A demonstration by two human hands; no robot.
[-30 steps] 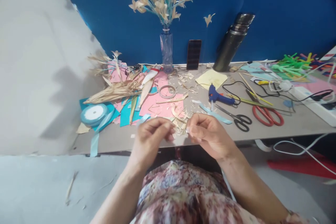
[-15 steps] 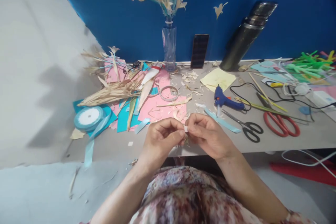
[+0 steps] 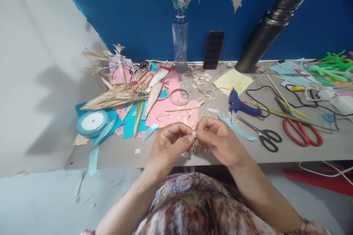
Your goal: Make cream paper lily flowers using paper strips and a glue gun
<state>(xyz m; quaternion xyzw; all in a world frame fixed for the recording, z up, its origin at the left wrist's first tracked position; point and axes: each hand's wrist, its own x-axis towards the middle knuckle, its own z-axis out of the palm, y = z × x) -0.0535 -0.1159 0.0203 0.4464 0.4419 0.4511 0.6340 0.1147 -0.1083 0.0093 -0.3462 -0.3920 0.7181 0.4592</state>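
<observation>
My left hand (image 3: 172, 141) and my right hand (image 3: 217, 139) meet above the table's front edge. Between their pinched fingertips is a small white piece (image 3: 194, 134), mostly covered by the fingers; its material cannot be made out. Dry scraps (image 3: 198, 148) lie on the table just below. Right of my right hand are black-handled scissors (image 3: 264, 136) and a light blue ribbon strip (image 3: 239, 129). Beyond it rests a blue glue gun (image 3: 242, 104). Past my left hand lies pink paper (image 3: 157, 112) with a roll of tape (image 3: 179, 96).
A ribbon spool (image 3: 93, 123) and dried husks (image 3: 116, 95) lie at left. Against the blue wall stand a bottle (image 3: 180, 44) of husk flowers, a phone (image 3: 213, 49) and a leaning flask (image 3: 267, 36). Red-handled scissors (image 3: 302, 132) and cords (image 3: 320, 108) are at right.
The view has shifted slightly, so the table things sit a little differently in frame. Both hands keep their pinch; less of the white piece shows between the fingertips.
</observation>
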